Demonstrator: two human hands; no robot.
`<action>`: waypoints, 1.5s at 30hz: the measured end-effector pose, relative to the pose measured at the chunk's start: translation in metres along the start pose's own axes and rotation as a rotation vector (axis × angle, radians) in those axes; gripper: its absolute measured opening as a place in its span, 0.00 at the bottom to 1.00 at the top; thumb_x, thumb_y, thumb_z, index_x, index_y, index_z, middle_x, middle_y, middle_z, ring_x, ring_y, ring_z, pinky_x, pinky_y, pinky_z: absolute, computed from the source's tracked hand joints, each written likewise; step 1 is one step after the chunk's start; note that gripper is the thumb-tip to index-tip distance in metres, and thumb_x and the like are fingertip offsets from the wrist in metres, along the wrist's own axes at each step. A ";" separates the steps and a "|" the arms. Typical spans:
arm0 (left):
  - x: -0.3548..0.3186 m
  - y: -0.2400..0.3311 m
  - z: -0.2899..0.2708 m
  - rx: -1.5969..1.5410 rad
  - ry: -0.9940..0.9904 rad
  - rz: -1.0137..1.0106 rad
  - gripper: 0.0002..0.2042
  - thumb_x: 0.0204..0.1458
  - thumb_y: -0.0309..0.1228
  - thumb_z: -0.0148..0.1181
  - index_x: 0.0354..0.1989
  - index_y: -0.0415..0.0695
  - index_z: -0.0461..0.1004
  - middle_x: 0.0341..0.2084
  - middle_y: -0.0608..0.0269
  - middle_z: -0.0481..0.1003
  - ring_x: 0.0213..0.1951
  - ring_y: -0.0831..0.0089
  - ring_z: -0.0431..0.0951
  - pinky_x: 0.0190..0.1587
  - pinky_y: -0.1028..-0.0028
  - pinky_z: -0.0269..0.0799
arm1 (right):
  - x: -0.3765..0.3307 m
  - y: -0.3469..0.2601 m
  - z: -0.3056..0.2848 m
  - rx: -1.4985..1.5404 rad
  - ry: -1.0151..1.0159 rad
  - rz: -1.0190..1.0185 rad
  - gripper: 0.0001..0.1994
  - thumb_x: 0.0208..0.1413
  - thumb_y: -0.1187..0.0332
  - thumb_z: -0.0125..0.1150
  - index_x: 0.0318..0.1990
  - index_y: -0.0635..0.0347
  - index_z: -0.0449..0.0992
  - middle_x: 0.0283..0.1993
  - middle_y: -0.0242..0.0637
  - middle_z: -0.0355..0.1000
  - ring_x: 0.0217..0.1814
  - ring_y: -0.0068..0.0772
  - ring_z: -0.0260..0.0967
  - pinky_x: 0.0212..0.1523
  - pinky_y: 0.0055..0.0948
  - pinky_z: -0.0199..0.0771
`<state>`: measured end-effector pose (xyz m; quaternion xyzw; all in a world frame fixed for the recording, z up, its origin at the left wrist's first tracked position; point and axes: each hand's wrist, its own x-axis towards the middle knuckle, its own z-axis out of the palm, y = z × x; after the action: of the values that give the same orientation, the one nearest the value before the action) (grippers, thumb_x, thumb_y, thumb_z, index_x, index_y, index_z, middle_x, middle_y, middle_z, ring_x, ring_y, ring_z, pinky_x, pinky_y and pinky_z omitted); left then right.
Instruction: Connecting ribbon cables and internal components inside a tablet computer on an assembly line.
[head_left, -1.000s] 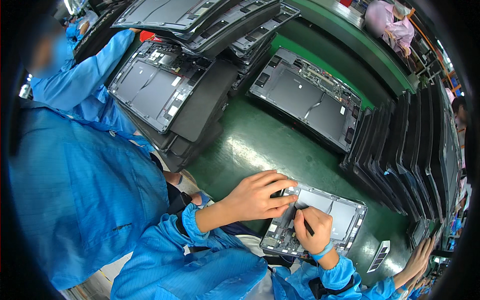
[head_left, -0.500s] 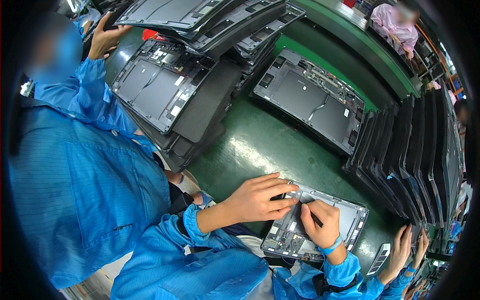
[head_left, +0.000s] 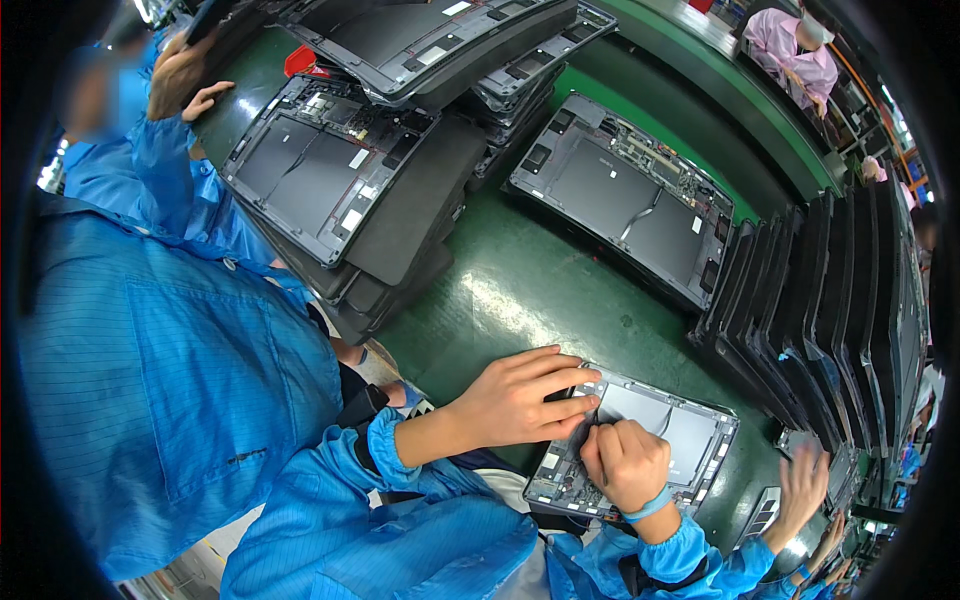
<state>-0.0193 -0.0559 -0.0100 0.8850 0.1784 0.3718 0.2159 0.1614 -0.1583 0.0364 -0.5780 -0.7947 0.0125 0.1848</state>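
In front of me lies a device chassis, its inside uncovered, showing a circuit board and dark grey battery-like panels. My left hand rests flat on its left edge, fingers stretched out and slightly apart. Over the board area, my right hand is closed, knuckles up, with a blue band at its wrist. A thin dark tool pokes out above its curled fingers; the tool's kind and its tip are hidden.
Another opened chassis lies beyond mine. Stacked chassis stand far left, and upright dark panels line the right. Co-workers' hands are near on the right; a person in blue is at left.
My right hand has shifted down and left over the chassis; my left hand stays put. At the upper left, a co-worker's hand has left the stack. A co-worker's hand at right has moved.
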 end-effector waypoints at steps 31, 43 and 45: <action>-0.017 0.023 -0.002 -0.061 -0.168 0.013 0.16 0.51 0.36 0.63 0.48 0.47 0.80 0.55 0.60 0.73 0.62 0.58 0.70 0.61 0.59 0.70 | -0.026 -0.011 -0.001 0.223 -0.005 -0.009 0.09 0.42 0.74 0.67 0.20 0.56 0.69 0.21 0.32 0.62 0.23 0.34 0.65 0.20 0.33 0.66; -0.013 0.023 -0.001 0.023 -0.043 -0.089 0.20 0.45 0.30 0.65 0.50 0.49 0.80 0.54 0.56 0.73 0.57 0.53 0.74 0.54 0.63 0.76 | -0.023 -0.007 -0.009 0.231 -0.059 -0.013 0.10 0.46 0.71 0.68 0.20 0.55 0.71 0.20 0.31 0.62 0.22 0.33 0.65 0.19 0.33 0.66; -0.012 0.023 -0.001 0.075 -0.060 -0.098 0.19 0.43 0.29 0.65 0.48 0.50 0.80 0.53 0.57 0.73 0.54 0.54 0.75 0.52 0.63 0.77 | -0.019 -0.005 -0.012 0.276 -0.063 0.000 0.09 0.44 0.73 0.69 0.21 0.58 0.72 0.20 0.33 0.64 0.20 0.35 0.65 0.18 0.34 0.65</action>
<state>-0.0241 -0.0812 -0.0046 0.8934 0.2286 0.3273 0.2059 0.1658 -0.1793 0.0433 -0.5466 -0.7908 0.1397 0.2376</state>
